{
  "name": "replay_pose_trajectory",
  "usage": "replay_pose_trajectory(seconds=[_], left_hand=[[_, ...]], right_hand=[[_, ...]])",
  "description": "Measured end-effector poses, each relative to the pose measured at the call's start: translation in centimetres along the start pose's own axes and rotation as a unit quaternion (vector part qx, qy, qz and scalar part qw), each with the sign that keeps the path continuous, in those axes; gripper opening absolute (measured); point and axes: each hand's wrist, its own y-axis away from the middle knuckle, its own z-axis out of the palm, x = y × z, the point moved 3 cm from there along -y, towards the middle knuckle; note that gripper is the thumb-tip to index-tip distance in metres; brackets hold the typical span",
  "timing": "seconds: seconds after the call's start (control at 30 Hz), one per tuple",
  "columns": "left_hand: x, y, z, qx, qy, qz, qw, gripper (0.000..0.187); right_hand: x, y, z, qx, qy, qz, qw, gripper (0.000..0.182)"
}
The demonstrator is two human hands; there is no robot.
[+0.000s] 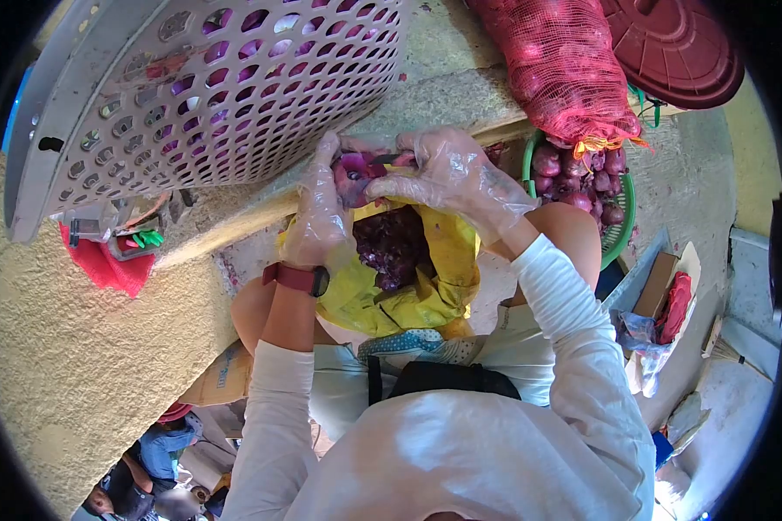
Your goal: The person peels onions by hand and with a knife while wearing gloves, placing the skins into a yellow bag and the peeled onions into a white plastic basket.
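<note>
Both hands wear clear plastic gloves and meet above a yellow bag [456, 278] that lies open between the knees. Dark purple onion skins [394, 247] fill the bag. My left hand [320, 204] is closed around the left side of a purple onion [354, 174]. From the right, my right hand [456, 178] reaches over with bent fingers, closed on a small dark tool [394, 160] that touches the onion. The tool's handle is hidden inside the fingers. A dark red watch band sits on my left wrist.
A large perforated grey basket [261, 87] of purple onions stands at the upper left. At the upper right are a red mesh sack [565, 69], a green basket [630, 208] of onions and a dark red lid [673, 48]. People [161, 456] appear at the lower left.
</note>
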Motion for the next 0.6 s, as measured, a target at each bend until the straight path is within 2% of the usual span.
replay_pose_trajectory(seconds=[0.2, 0.33, 0.4, 0.47, 0.5, 0.6], left_hand=[[0.1, 0.4, 0.6, 0.010, -0.004, 0.029, 1.000, 0.042], [0.2, 0.3, 0.6, 0.000, -0.025, 0.015, 1.000, 0.045], [0.0, -0.3, -0.1, -0.045, -0.033, 0.017, 0.998, 0.047], [-0.3, -0.6, -0.6, -0.042, -0.045, 0.016, 0.998, 0.049], [-0.2, -0.6, -0.6, -0.038, -0.057, 0.015, 0.998, 0.050], [-0.1, -0.5, -0.4, -0.058, -0.061, 0.006, 0.996, 0.052]], right_hand=[[-0.9, 0.1, -0.1, -0.039, 0.028, -0.018, 0.999, 0.066], [-0.9, 0.1, 0.0, -0.051, 0.041, -0.019, 0.998, 0.064], [-0.8, -0.1, 0.1, -0.053, 0.046, -0.018, 0.997, 0.062], [-0.3, -0.2, 0.5, -0.055, 0.051, -0.017, 0.997, 0.060], [0.2, -0.4, 0.9, -0.046, 0.072, -0.012, 0.996, 0.053], [1.1, -0.3, 1.7, -0.029, 0.091, -0.004, 0.995, 0.053]])
